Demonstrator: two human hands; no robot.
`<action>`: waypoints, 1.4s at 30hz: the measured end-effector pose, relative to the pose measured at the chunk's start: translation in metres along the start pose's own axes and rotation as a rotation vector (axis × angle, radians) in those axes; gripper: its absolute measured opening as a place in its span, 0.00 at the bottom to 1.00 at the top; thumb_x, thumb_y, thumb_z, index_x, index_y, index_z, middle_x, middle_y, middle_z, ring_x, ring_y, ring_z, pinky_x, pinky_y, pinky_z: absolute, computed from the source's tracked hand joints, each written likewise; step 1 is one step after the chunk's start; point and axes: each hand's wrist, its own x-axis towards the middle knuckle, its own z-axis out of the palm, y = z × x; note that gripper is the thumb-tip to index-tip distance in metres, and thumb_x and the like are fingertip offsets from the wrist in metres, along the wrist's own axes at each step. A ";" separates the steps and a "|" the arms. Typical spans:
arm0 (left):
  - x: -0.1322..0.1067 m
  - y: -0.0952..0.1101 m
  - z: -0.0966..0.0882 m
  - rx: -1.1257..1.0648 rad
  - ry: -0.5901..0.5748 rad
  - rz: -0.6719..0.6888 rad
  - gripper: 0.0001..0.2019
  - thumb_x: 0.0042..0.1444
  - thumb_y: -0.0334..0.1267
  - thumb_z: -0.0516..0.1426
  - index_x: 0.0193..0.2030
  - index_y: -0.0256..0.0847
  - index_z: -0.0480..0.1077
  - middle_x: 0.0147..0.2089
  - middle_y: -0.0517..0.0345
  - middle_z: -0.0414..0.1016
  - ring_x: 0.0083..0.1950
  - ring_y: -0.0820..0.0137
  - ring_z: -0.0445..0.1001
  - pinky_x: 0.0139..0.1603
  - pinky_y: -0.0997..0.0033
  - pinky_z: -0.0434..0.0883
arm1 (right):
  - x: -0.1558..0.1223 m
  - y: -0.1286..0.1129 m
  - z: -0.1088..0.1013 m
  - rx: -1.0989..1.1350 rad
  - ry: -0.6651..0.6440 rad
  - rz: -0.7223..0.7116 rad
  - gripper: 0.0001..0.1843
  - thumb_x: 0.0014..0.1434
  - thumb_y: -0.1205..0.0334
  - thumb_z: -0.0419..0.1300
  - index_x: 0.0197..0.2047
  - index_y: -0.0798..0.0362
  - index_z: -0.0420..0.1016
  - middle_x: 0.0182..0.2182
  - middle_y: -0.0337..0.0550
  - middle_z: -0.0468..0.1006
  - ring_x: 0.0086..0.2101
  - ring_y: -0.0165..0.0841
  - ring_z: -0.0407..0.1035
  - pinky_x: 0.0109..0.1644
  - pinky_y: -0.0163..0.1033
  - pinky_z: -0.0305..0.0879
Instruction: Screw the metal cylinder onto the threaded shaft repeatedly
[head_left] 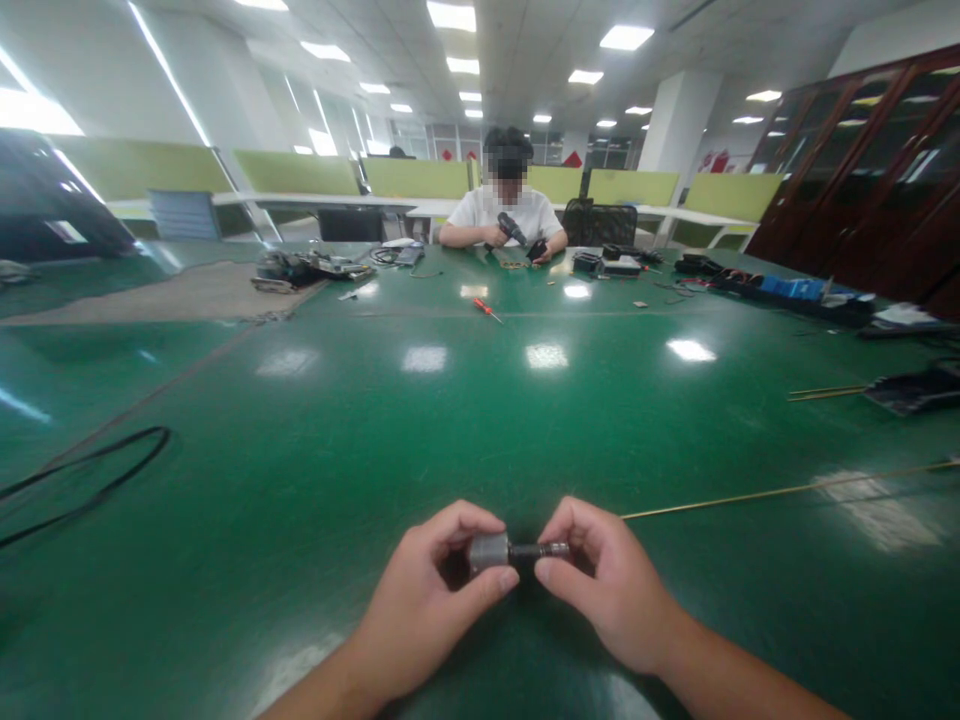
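A: Where is the grey metal cylinder (490, 553) with its thin dark shaft (527, 551) being held?

B: Over the glossy green counter (375, 430); the cylinder is being clamped by the left hand (427, 590), and the shaft's tip is being pinched by the right hand (611, 590).

A: How is handling being judged?

B: As stiff, fairly dense and probably slippery; hold is being advised around the round wall, with the shaft being steadied at its tip.

A: Which limits are being noted?

B: Ample room is being offered ahead; a thin brass-coloured rod (750, 497) is lying beside the right hand. The counter's near edge is not being shown.
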 end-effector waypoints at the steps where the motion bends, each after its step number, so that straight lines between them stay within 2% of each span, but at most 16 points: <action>1: 0.000 0.000 0.000 0.001 0.001 0.002 0.11 0.55 0.42 0.66 0.42 0.42 0.73 0.34 0.61 0.76 0.35 0.66 0.73 0.37 0.71 0.67 | 0.000 0.000 0.000 0.001 0.002 0.001 0.06 0.54 0.61 0.63 0.33 0.53 0.69 0.25 0.34 0.67 0.27 0.30 0.61 0.32 0.36 0.55; 15: -0.001 0.003 -0.001 -0.022 0.038 -0.012 0.11 0.54 0.40 0.67 0.41 0.41 0.74 0.33 0.60 0.76 0.34 0.67 0.73 0.36 0.72 0.67 | 0.000 0.001 -0.001 0.042 0.003 -0.001 0.08 0.55 0.62 0.65 0.32 0.53 0.69 0.24 0.33 0.67 0.26 0.29 0.61 0.31 0.35 0.56; 42: 0.001 0.002 -0.001 -0.061 0.040 -0.038 0.12 0.54 0.41 0.67 0.41 0.40 0.73 0.33 0.59 0.76 0.34 0.67 0.72 0.36 0.72 0.66 | -0.001 0.001 -0.001 0.069 0.018 -0.002 0.09 0.56 0.61 0.66 0.33 0.53 0.69 0.24 0.34 0.67 0.26 0.29 0.61 0.32 0.35 0.57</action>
